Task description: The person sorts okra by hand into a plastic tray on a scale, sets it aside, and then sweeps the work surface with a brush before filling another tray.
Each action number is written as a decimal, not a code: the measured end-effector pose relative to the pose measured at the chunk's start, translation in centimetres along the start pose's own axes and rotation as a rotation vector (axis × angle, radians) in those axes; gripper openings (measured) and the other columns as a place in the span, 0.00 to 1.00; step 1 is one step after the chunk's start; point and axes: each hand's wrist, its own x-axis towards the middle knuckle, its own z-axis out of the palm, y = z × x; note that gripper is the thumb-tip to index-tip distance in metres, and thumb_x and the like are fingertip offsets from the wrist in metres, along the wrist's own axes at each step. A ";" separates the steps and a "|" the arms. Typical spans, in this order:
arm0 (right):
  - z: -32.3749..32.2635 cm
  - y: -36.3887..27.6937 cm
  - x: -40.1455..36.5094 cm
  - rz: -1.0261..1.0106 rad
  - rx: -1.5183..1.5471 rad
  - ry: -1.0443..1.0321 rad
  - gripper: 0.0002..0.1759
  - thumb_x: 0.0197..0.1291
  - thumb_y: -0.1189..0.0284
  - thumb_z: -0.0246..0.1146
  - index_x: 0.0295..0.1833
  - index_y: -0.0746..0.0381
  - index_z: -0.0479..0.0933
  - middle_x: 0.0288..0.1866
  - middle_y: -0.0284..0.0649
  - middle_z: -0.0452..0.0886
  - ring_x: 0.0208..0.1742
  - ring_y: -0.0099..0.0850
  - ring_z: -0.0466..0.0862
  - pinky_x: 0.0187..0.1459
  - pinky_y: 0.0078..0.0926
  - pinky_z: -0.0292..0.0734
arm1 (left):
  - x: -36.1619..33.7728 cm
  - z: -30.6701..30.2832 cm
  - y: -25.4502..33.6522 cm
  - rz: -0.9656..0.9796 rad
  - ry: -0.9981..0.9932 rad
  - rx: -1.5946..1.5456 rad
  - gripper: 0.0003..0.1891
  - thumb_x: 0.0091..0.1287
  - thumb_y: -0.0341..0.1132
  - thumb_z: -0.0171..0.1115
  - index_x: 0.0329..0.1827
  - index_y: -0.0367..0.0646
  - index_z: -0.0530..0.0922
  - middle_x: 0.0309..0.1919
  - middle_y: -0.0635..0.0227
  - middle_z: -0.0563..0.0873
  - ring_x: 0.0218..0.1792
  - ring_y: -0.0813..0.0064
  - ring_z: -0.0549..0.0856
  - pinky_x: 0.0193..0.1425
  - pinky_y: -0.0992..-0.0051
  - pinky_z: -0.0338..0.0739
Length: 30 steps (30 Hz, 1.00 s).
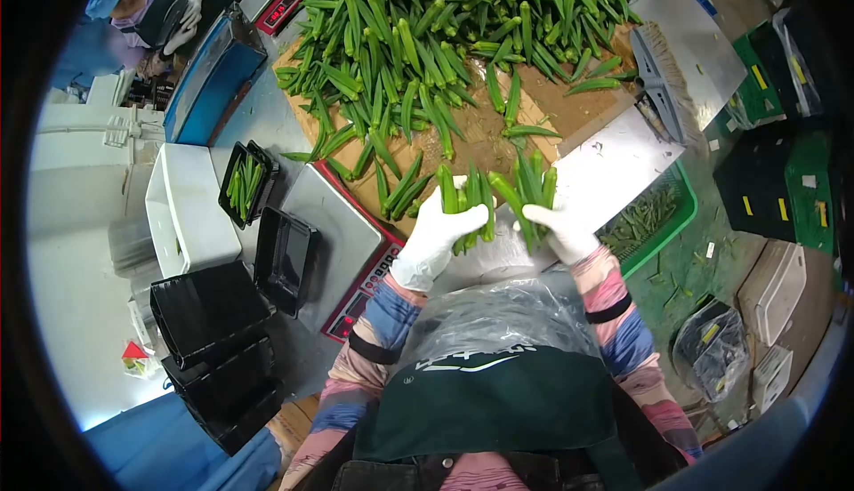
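My left hand (438,235), in a white glove, is closed around a few upright okra pods (471,196) at the near edge of the work surface. Just to the right, my gloved right hand (565,231) grips another small bunch of okra (528,190), thumb across the pods. The two bunches are close together over a shiny metal surface (503,255). Beyond them lies a large okra pile (400,46) on brown cardboard (569,117). Left of my left hand is a red-edged scale (338,233) with an empty black tray (283,258) by it.
A black tray with okra (244,184) stands at the left, above stacked black trays (209,313). A white bin (182,211) is beside them. On the right are a grey brush (658,86) and a green basket (658,255). Another person (147,11) works at the upper left.
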 end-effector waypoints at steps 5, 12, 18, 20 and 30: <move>1.6 -0.9 -4.2 -0.120 0.264 -0.005 0.22 0.65 0.74 0.67 0.64 0.67 0.76 0.49 0.39 0.86 0.44 0.32 0.86 0.48 0.30 0.82 | -1.6 3.7 0.0 0.024 -0.073 -0.128 0.23 0.66 0.32 0.72 0.62 0.36 0.77 0.48 0.68 0.87 0.45 0.79 0.84 0.50 0.76 0.79; -4.3 -6.2 -13.4 -0.526 0.375 0.023 0.38 0.53 0.63 0.78 0.64 0.61 0.66 0.39 0.28 0.74 0.28 0.19 0.74 0.31 0.18 0.67 | -0.1 11.6 -1.1 0.341 -0.225 0.714 0.25 0.61 0.39 0.71 0.62 0.43 0.78 0.48 0.50 0.88 0.48 0.55 0.89 0.54 0.63 0.82; -9.2 -2.6 -15.4 -0.532 0.199 0.246 0.35 0.60 0.59 0.72 0.65 0.67 0.70 0.47 0.38 0.79 0.34 0.24 0.78 0.33 0.24 0.70 | 3.6 -0.4 -2.0 0.507 0.352 1.523 0.12 0.60 0.33 0.65 0.47 0.45 0.77 0.33 0.56 0.84 0.36 0.50 0.86 0.40 0.53 0.79; -7.5 -1.5 -14.3 -0.440 0.221 0.240 0.31 0.61 0.61 0.71 0.61 0.71 0.73 0.48 0.41 0.83 0.37 0.27 0.82 0.39 0.27 0.76 | 3.1 -3.9 -2.3 0.417 0.358 1.608 0.09 0.61 0.31 0.62 0.44 0.45 0.76 0.32 0.57 0.84 0.36 0.51 0.86 0.40 0.54 0.79; -0.7 0.8 -7.2 -0.095 0.176 0.030 0.20 0.63 0.72 0.69 0.58 0.70 0.79 0.49 0.42 0.86 0.40 0.29 0.87 0.45 0.27 0.83 | 1.1 -5.5 -3.0 0.371 -0.008 2.013 0.15 0.67 0.29 0.56 0.57 0.44 0.75 0.35 0.60 0.84 0.42 0.57 0.85 0.45 0.59 0.78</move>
